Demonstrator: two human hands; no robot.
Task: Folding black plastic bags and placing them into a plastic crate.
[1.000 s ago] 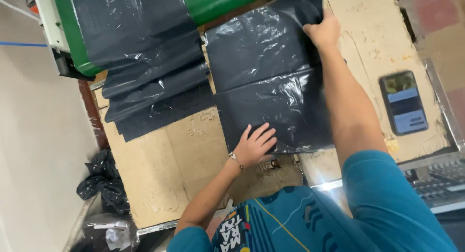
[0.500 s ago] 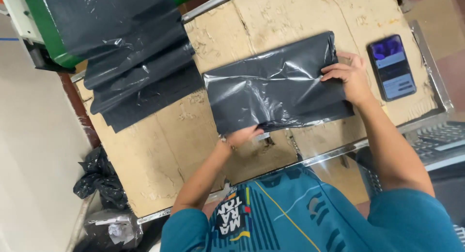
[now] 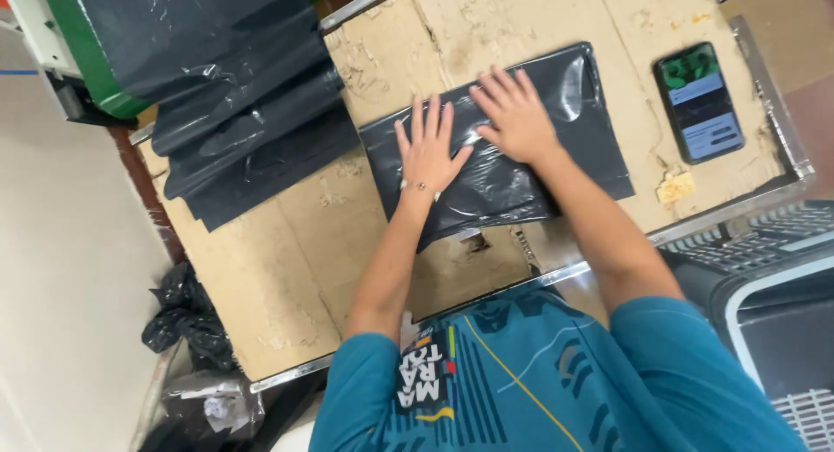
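Both hands, left [image 3: 427,152] and right [image 3: 518,115], fingers spread, apparently flat on the folded black bag [image 3: 591,148].

A worn cardboard-covered surface [image 3: 261,270] with a metal edge fills most of the view. A smartphone [image 3: 700,101] with a lit screen lies near its right side, well apart from a stack of dark plastic sheets [image 3: 234,113] draped at upper left over a green machine part [image 3: 82,57]. Crumpled black plastic [image 3: 187,317] sits on the floor at lower left. A grey plastic crate [image 3: 764,278] stands at right.
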